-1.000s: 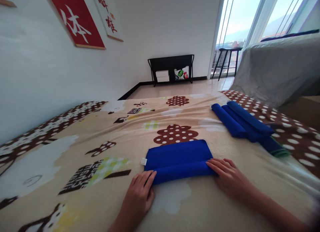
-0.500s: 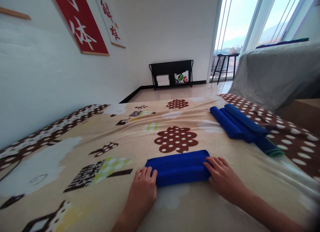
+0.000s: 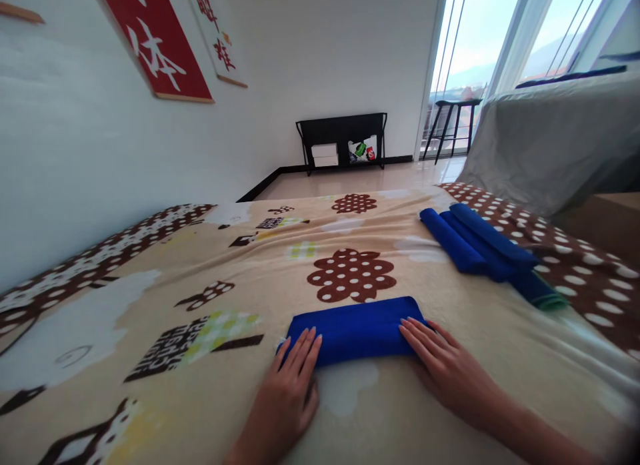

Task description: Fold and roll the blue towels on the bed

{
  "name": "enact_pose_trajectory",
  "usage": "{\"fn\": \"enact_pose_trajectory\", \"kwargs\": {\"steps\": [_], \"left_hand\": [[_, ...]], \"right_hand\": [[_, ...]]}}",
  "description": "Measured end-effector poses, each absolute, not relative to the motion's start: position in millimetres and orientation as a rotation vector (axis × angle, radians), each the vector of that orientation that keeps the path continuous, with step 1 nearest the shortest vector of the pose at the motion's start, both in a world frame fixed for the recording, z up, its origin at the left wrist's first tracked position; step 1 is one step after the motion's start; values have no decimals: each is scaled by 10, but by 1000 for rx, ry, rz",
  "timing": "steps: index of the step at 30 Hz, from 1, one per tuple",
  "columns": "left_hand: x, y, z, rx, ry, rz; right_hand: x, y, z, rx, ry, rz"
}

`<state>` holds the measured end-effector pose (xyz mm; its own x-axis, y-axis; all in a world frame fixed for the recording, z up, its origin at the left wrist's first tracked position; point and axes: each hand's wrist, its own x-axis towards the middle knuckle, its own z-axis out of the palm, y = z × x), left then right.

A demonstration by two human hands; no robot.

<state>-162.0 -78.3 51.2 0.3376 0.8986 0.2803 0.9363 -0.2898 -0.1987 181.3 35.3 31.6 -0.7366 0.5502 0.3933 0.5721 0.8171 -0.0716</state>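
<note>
Both hands lie flat and open, gripping nothing: the left hand and right hand press the ends of the rolled blue towel near the blanket's front edge (likely holding the roll tight), well apart from the rolled towels toward the right edge.

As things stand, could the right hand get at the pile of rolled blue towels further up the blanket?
Probably yes. The right hand lies flat on the near blue towel, holding nothing, and only bare blanket shows between it and the rolled blue towels. Whether the arm stretches that far cannot be judged.
</note>
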Motion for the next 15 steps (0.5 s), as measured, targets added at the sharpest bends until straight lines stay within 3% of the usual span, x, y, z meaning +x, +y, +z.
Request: {"fn": "enact_pose_trajectory", "kwargs": {"steps": [9, 15], "left_hand": [[-1470, -412, 906, -2263, -1966, -152], [-1006, -163, 907, -2201, -1954, -159]], "right_hand": [[1417, 661, 758, -1083, -2643, 24], [981, 613, 660, -1060, -2626, -40]]}}
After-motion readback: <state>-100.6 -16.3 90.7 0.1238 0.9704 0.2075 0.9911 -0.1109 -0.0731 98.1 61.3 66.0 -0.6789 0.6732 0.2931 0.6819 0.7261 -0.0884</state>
